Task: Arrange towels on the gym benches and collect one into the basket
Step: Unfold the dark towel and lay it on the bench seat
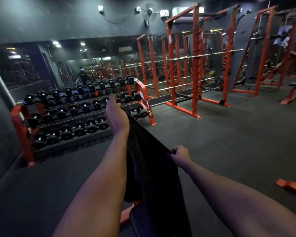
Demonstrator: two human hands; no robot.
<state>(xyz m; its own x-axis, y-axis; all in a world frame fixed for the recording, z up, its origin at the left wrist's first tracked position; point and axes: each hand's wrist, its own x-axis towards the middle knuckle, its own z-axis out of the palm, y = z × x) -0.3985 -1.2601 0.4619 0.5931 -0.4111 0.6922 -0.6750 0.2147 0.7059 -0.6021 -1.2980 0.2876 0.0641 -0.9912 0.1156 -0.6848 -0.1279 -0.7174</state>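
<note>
From the head camera, both bare arms reach forward over a dark rubber floor (229, 142) in a dim gym. The left hand (115, 115) is stretched far out and raised, its grip clenched on one upper corner of a black towel (154, 177). The right hand (180, 154) sits nearer and lower, its grip pinching the other upper corner, so the towel's top edge runs taut and slanted between the two hands. The cloth hangs down from that edge in loose folds, its lower part draping in front of a dark padded surface with an orange frame (126, 214) at the bottom of the view; whether the towel touches that pad cannot be told. Beyond the left hand stands an orange dumbbell rack (67, 113) with three tiers of black dumbbells, backed by a wall mirror (75, 62). To the right, well apart from the hands, an orange power rack (195, 65) carries a barbell (205, 54). A further orange frame piece (290, 186) lies on the floor at the right edge.
</note>
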